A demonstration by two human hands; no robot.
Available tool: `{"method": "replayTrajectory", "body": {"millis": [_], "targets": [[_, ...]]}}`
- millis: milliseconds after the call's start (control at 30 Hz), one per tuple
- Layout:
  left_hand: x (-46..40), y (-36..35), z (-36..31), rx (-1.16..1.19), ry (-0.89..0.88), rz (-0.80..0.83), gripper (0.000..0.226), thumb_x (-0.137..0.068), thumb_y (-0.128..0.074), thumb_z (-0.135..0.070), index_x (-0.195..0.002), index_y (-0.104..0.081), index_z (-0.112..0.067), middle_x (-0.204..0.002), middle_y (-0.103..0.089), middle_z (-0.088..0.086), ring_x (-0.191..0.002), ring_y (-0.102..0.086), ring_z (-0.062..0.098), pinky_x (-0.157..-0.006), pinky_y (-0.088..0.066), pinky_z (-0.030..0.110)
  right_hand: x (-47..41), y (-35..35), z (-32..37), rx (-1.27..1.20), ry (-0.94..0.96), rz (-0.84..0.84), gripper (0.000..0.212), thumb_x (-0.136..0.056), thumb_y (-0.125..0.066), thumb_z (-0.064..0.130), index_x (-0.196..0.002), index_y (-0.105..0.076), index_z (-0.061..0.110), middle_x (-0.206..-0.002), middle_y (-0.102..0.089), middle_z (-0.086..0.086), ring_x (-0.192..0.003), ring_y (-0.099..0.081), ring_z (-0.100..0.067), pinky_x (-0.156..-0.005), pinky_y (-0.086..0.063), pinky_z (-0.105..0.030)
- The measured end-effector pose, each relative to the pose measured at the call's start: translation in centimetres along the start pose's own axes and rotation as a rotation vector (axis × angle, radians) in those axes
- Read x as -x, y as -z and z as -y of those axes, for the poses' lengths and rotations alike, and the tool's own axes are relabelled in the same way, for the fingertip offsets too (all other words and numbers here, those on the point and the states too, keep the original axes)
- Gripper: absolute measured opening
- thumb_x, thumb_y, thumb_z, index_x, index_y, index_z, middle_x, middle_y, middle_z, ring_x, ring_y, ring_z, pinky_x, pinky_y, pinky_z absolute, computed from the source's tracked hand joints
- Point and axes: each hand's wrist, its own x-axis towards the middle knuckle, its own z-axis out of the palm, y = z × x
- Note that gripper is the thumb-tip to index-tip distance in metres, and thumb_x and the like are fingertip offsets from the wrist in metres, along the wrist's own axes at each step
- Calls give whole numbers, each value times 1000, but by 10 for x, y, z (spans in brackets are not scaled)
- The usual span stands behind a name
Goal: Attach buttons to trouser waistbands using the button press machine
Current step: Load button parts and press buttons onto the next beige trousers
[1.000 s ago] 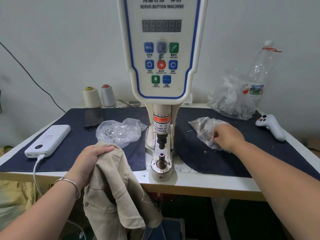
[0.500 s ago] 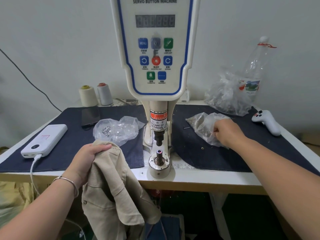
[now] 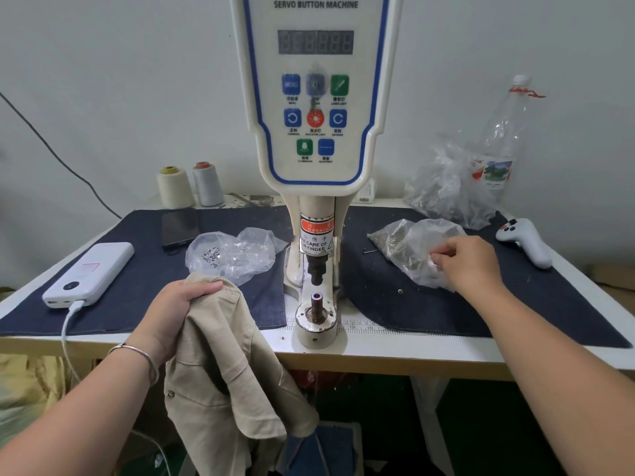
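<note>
Gripping beige trousers (image 3: 220, 365) left of the press (image 3: 318, 297), left hand (image 3: 175, 310); right hand (image 3: 470, 266) pinches button bag (image 3: 409, 249)

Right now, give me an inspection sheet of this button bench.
Surface: white table, dark cloths either side of the press.
Job's things: button machine; beige trousers hanging off the front edge; two bags of buttons.
Clutter: power bank, phone, thread cones, bottle, white controller, big bag.
Hands: left hand grips trousers; right hand at the right bag.
Cables: white charging cable; dark wall cable.
Surroundings: plain wall.
</note>
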Motion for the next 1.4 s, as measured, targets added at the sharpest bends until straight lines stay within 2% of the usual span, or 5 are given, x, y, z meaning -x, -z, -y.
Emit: {"method": "replayTrajectory", "body": {"millis": [233,367,600,1267,1400], "targets": [[0,1,0,-2,9,7,27,-63,-78,-30,-79,-79,-8,-83,-73,12,-75,-67,23,-77,-50,37,31,14,12,-626,-139,-92,12,-84,-72,9,-75,-73,17,-66,-71,4,-68,-69,-11,-68,-51,-27],[0,2,1,0,5,7,25,-63,-78,-30,-78,-80,-10,-83,-72,12,-75,-67,23,-77,-50,37,72,6,43,-898,-110,70,10,-85,-72,9,-81,-72,19,-70,-73,5,-66,-69,-5,-65,-50,-16],[0,-1,3,8,-27,-14,14,-84,-70,-16,-75,-80,-12,-77,-74,5,-67,-69,13,-70,-50,30,119,-24,81,-1013,-52,340,12,-89,-65,3,-84,-73,11,-75,-74,-4,-72,-68,-11,-65,-53,-16],[1,1,1,-8,-10,-30,34,-64,-77,-30,-86,-76,-5,-80,-71,9,-75,-67,21,-77,-50,36,125,-28,118,-1018,-237,301,11,-84,-68,0,-82,-69,11,-70,-74,0,-54,-68,-7,-44,-46,-13],[1,-1,2,-5,-18,-35,14,-76,-76,-22,-80,-77,-8,-75,-73,5,-69,-68,16,-73,-50,33,126,-29,122,-1038,-279,350,15,-86,-66,-2,-84,-69,12,-73,-75,-2,-59,-70,-9,-48,-47,-16]]}}
